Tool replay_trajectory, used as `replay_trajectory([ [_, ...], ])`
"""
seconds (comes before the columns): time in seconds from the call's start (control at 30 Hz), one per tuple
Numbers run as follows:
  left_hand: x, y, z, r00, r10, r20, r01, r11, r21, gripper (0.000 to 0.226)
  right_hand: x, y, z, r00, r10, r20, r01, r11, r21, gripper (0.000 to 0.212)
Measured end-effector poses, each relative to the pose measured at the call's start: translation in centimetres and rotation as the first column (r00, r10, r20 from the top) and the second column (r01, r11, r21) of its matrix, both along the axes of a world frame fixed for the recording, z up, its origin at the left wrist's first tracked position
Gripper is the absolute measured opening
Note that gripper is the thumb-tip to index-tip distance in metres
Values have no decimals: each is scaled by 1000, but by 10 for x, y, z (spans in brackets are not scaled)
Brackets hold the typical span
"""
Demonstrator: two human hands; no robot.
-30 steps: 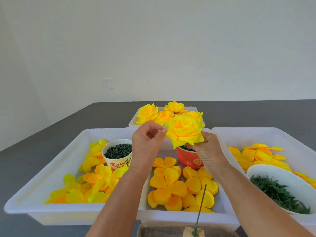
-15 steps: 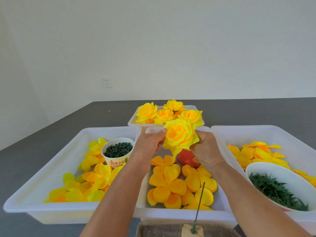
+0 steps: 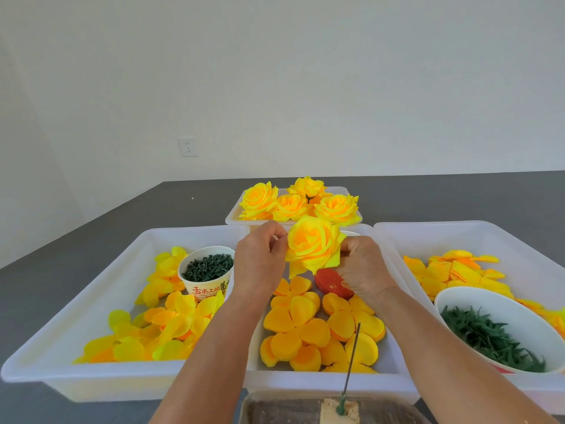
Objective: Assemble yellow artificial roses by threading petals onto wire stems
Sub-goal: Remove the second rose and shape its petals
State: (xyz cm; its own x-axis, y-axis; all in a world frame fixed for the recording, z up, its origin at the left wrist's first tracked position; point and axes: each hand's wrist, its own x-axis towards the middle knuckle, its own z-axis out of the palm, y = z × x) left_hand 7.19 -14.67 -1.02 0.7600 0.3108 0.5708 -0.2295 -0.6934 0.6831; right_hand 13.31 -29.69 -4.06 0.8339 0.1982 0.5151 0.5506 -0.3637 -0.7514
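The dark counter (image 3: 458,197) holds everything, and the hands work above it. Under the hands sit three big white tubs: one tub (image 3: 101,270) to the left of the left hand with loose yellow petals (image 3: 171,328), one tub (image 3: 382,367) right below both hands with round orange petals (image 3: 293,328), and one tub (image 3: 477,237) to the right of the right hand. Past the hands, a smaller tray (image 3: 345,191) holds the finished roses (image 3: 293,203). A white bowl (image 3: 477,301) of green bits sits by the right arm. A paper cup (image 3: 204,286) of dark green pieces stands just left of the left hand. The rose (image 3: 313,244) being made is up in the air between the two hands. The left hand (image 3: 260,261) pinches its petal edge, fingers curled. The right hand (image 3: 365,267) grips it from behind and below, fingers wrapped round. The rose looks very light and soft, so it would squash easily. I think it is best held low, at the base, not by the floppy petals.
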Motion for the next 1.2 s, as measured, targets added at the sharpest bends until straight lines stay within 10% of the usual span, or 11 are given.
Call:
replay_trajectory([
  [0.4, 1, -1, 0, 987, -152, 47, 159, 950, -269, 18, -1, 0, 3, 998, -56, 7, 56, 997, 46, 4],
  [0.63, 1, -3, 5, 956, -274, -107, 138, 739, -659, 30, -5, 2, 6, 998, -22, -66, 33, 985, 169, 13],
  [1.2, -2, -2, 6, 926, -376, 22, 276, 640, -717, 17, -7, 2, 6, 988, -150, 22, 145, 980, 139, 10],
])
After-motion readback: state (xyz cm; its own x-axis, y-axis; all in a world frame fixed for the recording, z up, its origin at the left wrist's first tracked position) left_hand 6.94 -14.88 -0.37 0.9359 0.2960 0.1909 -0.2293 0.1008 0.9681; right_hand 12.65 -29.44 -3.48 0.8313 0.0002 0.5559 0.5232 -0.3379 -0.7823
